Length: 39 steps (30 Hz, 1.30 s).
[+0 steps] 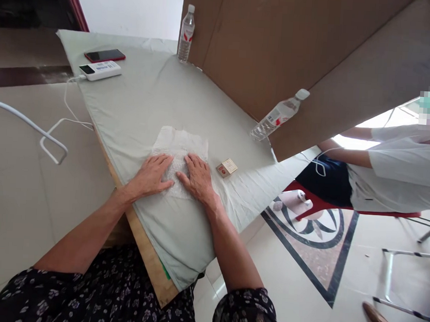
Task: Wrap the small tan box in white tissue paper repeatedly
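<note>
While we leaned over the desk (139, 93), which was covered by a grey-green sheet (181, 236), both of our hands lay palm down on a white textured cloth (181, 140) toward the desk's near corner. Our left hand (152, 176) rested on the cloth's near left part and our right hand (198, 177) on its near right part, close beside each other but not quite touching. The fingers of both were stretched out and slack against the fabric, gripping nothing. The cloth was spread flat, its far edge and both far corners showing beyond our fingertips and its near edge hidden under our palms. We judged the laying out to be largely done and the pressing or smoothing to be under way. Whether the cloth was a single layer or folded we could not tell, and a few soft creases showed in the sheet around it. Just to the right of our right hand sat a small box (226, 167), apart from the cloth. At the far left corner lay a red phone (105, 55) and a white power bank (99, 70) with its cable (66, 104) hanging over the edge. One water bottle (186, 33) stood at the far edge against a brown panel (265, 47), a second bottle (278, 115) near the right edge. Beyond that, another person (400, 167) sat on a red chair (343, 207).
</note>
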Available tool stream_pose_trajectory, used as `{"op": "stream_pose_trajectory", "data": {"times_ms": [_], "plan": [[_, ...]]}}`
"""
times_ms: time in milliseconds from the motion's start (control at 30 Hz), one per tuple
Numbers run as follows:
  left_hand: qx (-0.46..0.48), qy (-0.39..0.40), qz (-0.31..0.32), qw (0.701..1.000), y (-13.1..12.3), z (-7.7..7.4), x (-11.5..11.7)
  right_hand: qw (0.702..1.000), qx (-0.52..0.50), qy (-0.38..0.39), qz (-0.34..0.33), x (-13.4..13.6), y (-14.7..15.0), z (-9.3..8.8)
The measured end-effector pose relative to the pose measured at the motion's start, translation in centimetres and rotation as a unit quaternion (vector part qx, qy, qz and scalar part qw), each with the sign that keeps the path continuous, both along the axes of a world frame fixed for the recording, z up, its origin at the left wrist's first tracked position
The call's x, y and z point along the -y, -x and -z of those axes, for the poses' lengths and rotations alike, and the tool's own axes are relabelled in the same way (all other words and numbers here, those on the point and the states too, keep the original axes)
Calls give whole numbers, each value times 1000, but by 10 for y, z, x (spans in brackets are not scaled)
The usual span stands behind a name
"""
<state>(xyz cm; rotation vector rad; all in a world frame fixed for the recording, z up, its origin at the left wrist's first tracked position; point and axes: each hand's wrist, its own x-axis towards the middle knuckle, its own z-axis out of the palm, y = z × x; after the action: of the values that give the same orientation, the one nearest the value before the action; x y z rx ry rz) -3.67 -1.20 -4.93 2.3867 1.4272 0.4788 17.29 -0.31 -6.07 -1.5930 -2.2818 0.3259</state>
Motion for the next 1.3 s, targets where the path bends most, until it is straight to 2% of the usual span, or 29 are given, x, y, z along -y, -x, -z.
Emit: {"op": "stream_pose_trajectory", "data": {"times_ms": [67,133,200,267,367,467,567,667,733,833,1000,1300], "plan": [[3,2,-4,1000,3,6,-1,999,-27,-20,6,1,-5,-2],[9,3,-4,1000,6,10,-2,994,-68,-75,38,5,-16,-6],[12,4,-3,1000,8,10,-2,977,-112,-143,110,9,-33,-10],[13,0,-3,1000,8,9,-2,953,-134,-175,205,11,-53,-11],[15,-8,0,1000,8,8,0,936,-134,-124,299,11,-80,-4],[13,-8,1,1000,8,7,2,932,-154,-77,318,9,-92,1],[13,1,-2,1000,7,7,3,935,-210,-86,273,7,-84,-6],[17,9,-1,1000,6,6,3,946,-267,-82,163,5,-57,-17],[19,11,0,1000,6,6,2,956,-272,-66,88,2,-32,-21],[19,11,1,1000,6,7,1,972,-230,-32,19,-3,-1,-15],[15,8,-2,1000,5,7,1,990,-141,20,-6,-7,11,-5],[57,-5,10,998,6,14,-3,989,-148,13,-14,-9,9,0]]}}
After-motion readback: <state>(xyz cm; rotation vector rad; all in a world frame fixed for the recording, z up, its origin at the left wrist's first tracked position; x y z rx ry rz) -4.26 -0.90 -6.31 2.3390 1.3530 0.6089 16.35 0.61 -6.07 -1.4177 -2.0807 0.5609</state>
